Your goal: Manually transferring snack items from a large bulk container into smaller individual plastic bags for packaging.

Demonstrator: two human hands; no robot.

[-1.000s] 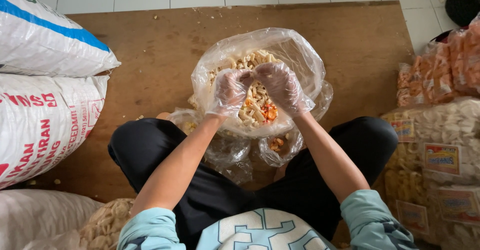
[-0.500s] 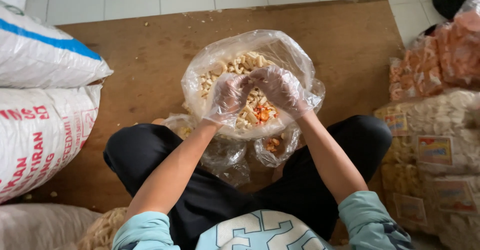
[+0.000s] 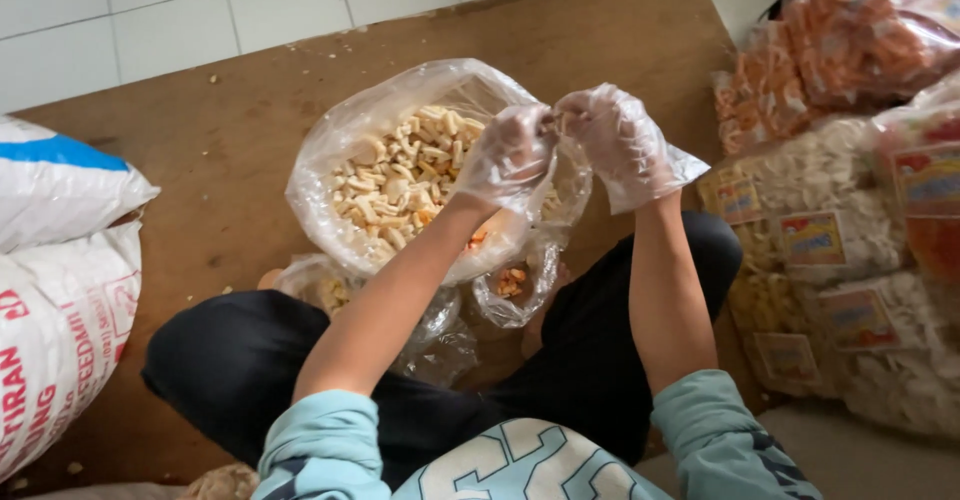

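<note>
Two white woven sacks (image 3: pixel 60 290) lay stacked at the far left on the brown board (image 3: pixel 230 160), one banded in blue, the other printed in red. To their right, in front of the seated person's crossed legs, stood the clear plastic bag (image 3: pixel 400 180) of pale, short snack pieces, with smaller crumpled bags (image 3: pixel 440 335) tucked beneath it. A second earlier both gloved hands had been down inside the open mouth, spread over the snacks; by this moment they had lifted out and shifted to the bag's right side, which suggested the filling or sorting had given way to gathering the rim. The left hand (image 3: pixel 508 155), in a thin clear glove, was curled with its fingertips pinching a fold of the plastic at the bag's upper right edge. The right hand (image 3: pixel 620 140), gloved likewise, met it almost knuckle to knuckle, fingers bunched and pinching the same stretch of film. Both forearms rose steeply from the lap, elbows low, wrists bent inward toward each other. Farther right, sealed packs of pale crackers (image 3: pixel 840 260) with labels were piled, and above them bags of orange snacks (image 3: pixel 850 50).
</note>
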